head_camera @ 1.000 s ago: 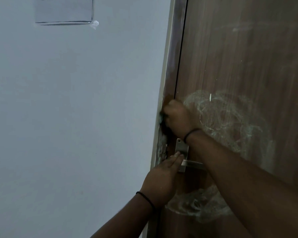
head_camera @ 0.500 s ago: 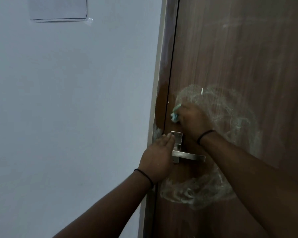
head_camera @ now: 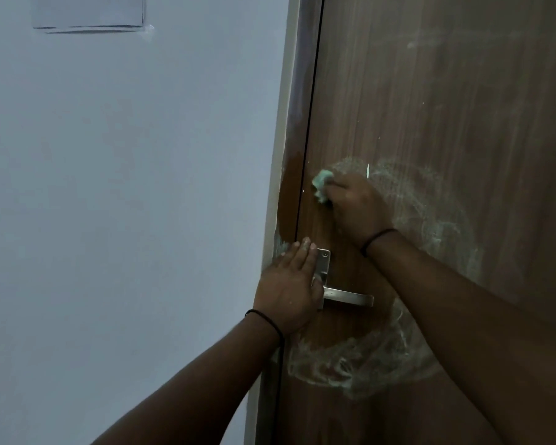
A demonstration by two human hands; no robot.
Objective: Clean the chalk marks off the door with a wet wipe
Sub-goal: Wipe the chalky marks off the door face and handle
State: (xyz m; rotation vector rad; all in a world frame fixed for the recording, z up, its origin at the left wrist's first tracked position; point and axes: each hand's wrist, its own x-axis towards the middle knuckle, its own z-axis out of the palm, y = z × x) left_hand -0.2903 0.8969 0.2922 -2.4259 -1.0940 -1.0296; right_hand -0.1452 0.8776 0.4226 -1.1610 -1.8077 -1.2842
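while right hand [head_camera: 353, 207] pinches one wet wipe [head_camera: 321, 186] on door [head_camera: 446, 107], left hand [head_camera: 291, 289] flat, fingers spread, two wristbands

Pale bluish-white wall [head_camera: 126, 203] filling the whole left half, pretty dim lighting overall. Up top, a sheet of paper [head_camera: 90, 11] stuck flat to that wall, cut off by the upper edge, print too blurry to read. Bit of clear tape [head_camera: 148, 28] at its lower right corner. Running down the middle, a light-coloured door frame [head_camera: 284, 123] with a brown inner strip, leaning slightly in the wide-angle view. Lower down, a silver lever handle [head_camera: 349, 297] pointing right, mounted on a rectangular metal backplate [head_camera: 323, 263] with a screw near its top corner.
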